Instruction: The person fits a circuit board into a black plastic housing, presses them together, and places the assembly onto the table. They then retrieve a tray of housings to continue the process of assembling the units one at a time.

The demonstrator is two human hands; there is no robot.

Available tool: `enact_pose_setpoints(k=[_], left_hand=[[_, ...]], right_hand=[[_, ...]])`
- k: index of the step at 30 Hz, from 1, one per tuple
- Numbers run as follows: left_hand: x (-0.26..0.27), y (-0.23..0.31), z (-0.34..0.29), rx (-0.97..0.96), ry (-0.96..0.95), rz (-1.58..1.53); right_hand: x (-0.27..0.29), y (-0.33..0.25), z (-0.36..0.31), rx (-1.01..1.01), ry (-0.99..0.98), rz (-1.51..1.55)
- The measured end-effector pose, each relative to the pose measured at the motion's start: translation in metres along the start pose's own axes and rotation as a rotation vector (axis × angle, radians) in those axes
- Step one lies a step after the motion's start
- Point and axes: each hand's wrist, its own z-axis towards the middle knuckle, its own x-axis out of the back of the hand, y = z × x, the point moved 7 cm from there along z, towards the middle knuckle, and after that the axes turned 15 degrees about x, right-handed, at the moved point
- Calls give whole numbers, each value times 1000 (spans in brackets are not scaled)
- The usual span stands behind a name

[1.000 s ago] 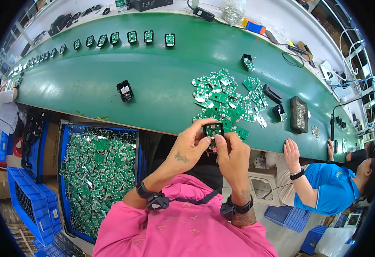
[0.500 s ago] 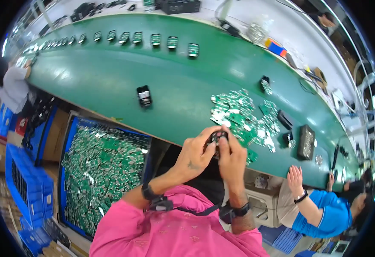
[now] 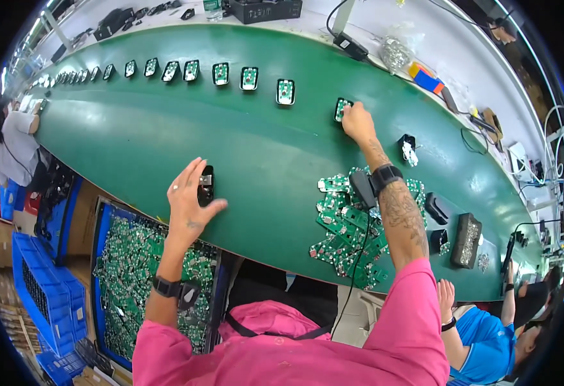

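Note:
My left hand (image 3: 188,198) is open over the near edge of the green bench, its thumb spread away from its fingers. Beside those fingers, partly hidden by them, lies a black plastic casing (image 3: 207,182); whether they touch it I cannot tell. Farther off, my right hand (image 3: 358,122) has its fingers closed on a black casing with a green circuit board (image 3: 340,109) in it, at the right end of a spaced row. The nearest one in that row is another board-filled casing (image 3: 285,92). Under my right forearm spreads a pile of loose green circuit boards (image 3: 340,222).
A blue bin of circuit boards (image 3: 124,273) stands below the bench at left. To the right are a casing with white parts (image 3: 409,151), a dark curved piece (image 3: 436,209) and a box of small metal parts (image 3: 467,241). A co-worker in blue (image 3: 481,341) sits at right.
My hands were together in front of me around a black part; now they are apart. The right has reached far forward to the row, the left has moved left beside the lone casing.

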Motion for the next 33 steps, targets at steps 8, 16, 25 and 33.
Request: enact_pose_setpoints(k=[8,16,25,33], left_hand=[[-19,67,-34,-107,20,-152],[-49,126,-117,-388,-3,-253],[-73,104,-123,-266,-128,-289],[-68,107,-124,-244,-199,-161]], right_hand=[[59,-158,-148,472,-116,331],[65,-181,-289,323,-100,259],[111,-109,-289,-31,177,75],[97,-75,-271,110,63,-75]])
